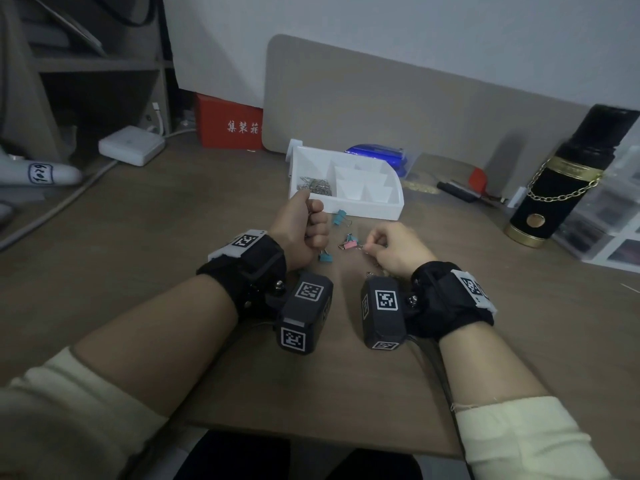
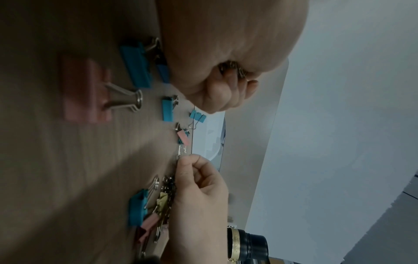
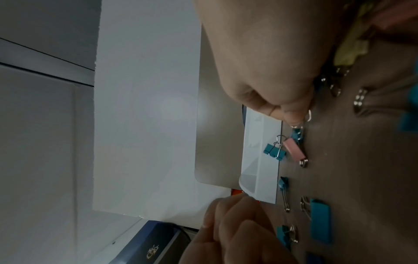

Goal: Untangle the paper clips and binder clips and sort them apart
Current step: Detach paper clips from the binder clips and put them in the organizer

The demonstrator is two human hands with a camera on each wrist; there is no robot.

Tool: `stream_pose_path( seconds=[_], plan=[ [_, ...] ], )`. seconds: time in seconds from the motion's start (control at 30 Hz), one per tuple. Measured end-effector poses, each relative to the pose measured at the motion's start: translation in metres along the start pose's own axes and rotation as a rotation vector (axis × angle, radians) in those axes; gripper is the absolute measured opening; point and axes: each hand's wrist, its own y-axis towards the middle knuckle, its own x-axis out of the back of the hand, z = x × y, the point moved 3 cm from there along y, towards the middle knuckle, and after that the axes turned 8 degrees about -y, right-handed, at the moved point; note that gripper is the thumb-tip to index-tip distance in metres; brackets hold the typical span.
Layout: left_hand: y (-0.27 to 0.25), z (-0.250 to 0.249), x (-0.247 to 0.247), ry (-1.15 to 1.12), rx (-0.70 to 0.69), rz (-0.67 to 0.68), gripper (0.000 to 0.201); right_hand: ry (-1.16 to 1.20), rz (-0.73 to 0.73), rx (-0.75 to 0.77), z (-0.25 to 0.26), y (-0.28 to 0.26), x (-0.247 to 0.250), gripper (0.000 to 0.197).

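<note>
My left hand (image 1: 311, 216) is a closed fist just in front of the white tray (image 1: 391, 206). In the left wrist view silver paper clips (image 2: 235, 68) show inside its curled fingers. My right hand (image 1: 372, 245) pinches a silver paper clip (image 3: 308, 115) between thumb and forefinger, low over the desk. That clip reaches a pink binder clip (image 3: 294, 149) lying against a blue one; I cannot tell whether they are hooked together. A tangle of clips (image 2: 158, 201) lies under the right palm. Loose blue binder clips (image 1: 340, 216) lie between the hands. A heap of paper clips (image 1: 317, 185) fills the tray's left compartment.
A black and gold bottle (image 1: 561, 188) stands at the right, beside clear drawer boxes (image 1: 609, 216). A grey divider panel (image 1: 398, 109) rises behind the tray. A red box (image 1: 230, 126), a white adapter (image 1: 131, 145) and its cable lie at the back left.
</note>
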Motion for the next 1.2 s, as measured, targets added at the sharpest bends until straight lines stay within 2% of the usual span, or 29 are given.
stream_pose_path(
  seconds=[0.1, 0.2, 0.37, 0.5, 0.63, 0.73, 0.87, 1.0, 1.07, 1.13, 1.2],
  plan=[
    [-0.002, 0.001, -0.001, 0.015, 0.011, 0.010, 0.044, 0.037, -0.077, -0.006, 0.002, -0.006, 0.004, 0.024],
    [-0.003, 0.001, -0.001, 0.026, 0.041, 0.015, 0.046, 0.095, -0.240, 0.015, 0.007, -0.011, 0.013, 0.020],
    [-0.006, 0.003, -0.003, 0.066, 0.119, 0.031, 0.049, 0.420, -0.438, 0.144, 0.019, -0.018, 0.024, 0.009],
    [-0.009, 0.006, -0.008, 0.142, 0.143, 0.049, 0.051, 0.529, -0.506, 0.240, 0.029, -0.026, 0.028, 0.010],
    [-0.013, 0.009, -0.011, 0.194, 0.202, 0.073, 0.055, 0.574, -0.437, 0.291, 0.040, -0.034, 0.028, 0.008],
    [-0.015, 0.011, -0.011, 0.200, 0.252, 0.083, 0.046, 0.570, -0.356, 0.302, 0.044, -0.036, 0.025, 0.006],
    [-0.014, 0.013, -0.011, 0.191, 0.286, 0.126, 0.036, 0.597, -0.384, 0.274, 0.043, -0.036, 0.024, 0.013],
    [-0.011, 0.011, -0.009, 0.173, 0.242, 0.097, 0.034, 0.580, -0.348, 0.283, 0.043, -0.035, 0.022, 0.014],
    [-0.011, 0.011, -0.008, 0.169, 0.214, 0.092, 0.033, 0.537, -0.383, 0.266, 0.038, -0.030, 0.022, 0.013],
    [-0.010, 0.010, -0.008, 0.171, 0.182, 0.093, 0.032, 0.461, -0.388, 0.215, 0.029, -0.023, 0.020, 0.010],
    [-0.010, 0.009, -0.008, 0.171, 0.161, 0.093, 0.030, 0.289, -0.293, 0.121, 0.018, -0.017, 0.013, 0.011]
  ],
)
